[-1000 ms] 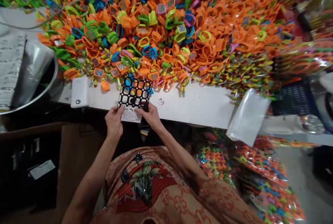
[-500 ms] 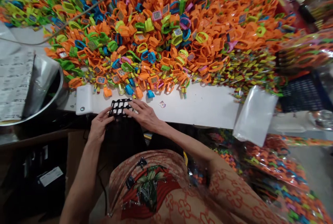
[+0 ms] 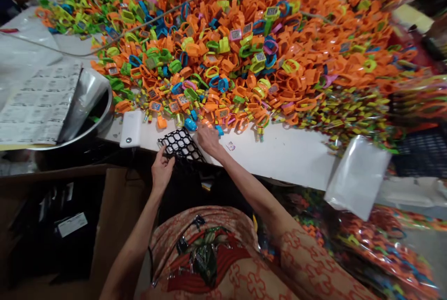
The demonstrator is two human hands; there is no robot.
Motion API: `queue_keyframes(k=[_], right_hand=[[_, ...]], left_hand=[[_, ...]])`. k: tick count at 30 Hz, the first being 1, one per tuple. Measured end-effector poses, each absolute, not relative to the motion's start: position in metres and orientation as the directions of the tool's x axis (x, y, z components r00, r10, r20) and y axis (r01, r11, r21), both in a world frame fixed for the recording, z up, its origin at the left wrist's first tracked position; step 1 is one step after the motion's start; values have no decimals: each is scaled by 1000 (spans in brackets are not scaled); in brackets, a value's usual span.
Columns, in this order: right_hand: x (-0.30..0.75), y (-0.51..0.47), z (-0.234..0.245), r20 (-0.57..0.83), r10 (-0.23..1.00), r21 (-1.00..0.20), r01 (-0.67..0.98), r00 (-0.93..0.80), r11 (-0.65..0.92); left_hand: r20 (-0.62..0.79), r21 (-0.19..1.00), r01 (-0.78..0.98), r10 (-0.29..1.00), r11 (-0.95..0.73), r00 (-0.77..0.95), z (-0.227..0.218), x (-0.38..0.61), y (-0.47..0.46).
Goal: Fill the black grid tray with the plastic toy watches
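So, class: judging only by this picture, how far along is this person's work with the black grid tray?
Done: the black grid tray lies at the white table edge, cells apparently unfilled. In hand: left hand steadies it; right hand reaches the toy watches. Left: nearly the whole pile.

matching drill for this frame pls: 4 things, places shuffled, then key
Things:
1 black grid
2 white box
3 metal bowl
4 clear bag

Places:
A hangs over the table's right front edge
B far left, printed sheet over it
C table edge, between both hands
D just left of the grid

Pairs: 1-C, 2-D, 3-B, 4-A. The left hand touches the grid; the right hand reaches the orange pile.
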State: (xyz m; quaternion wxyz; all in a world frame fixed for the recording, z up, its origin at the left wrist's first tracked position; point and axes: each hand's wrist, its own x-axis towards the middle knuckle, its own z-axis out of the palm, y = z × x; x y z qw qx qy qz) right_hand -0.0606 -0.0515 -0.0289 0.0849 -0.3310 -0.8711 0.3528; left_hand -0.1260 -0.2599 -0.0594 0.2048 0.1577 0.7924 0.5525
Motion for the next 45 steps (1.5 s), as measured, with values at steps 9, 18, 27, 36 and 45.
queue_keyframes(k=[9,18,27,36,45], right_hand=[[-28,-42,-19,-160,628,-785,484,-762,386],[-72,-68,-37,-288,639,-893,441,-713,90],[-92,-91,-29,-229,588,-952,306,-776,33],[-126,-111,-49,-274,515,-908,395,-812,139],[-127,-125,-48,-98,444,-674,388,-891,629]], left_hand=[[103,647,457,524,610,-845,-63,-152,-264],[228,484,758,773,438,-592,-77,-199,-246],[280,562,656,631,504,-724,-95,-175,-257],[258,554,618,591,557,-764,-100,-171,-259],[276,562,604,561,565,-781,-106,-171,-257]])
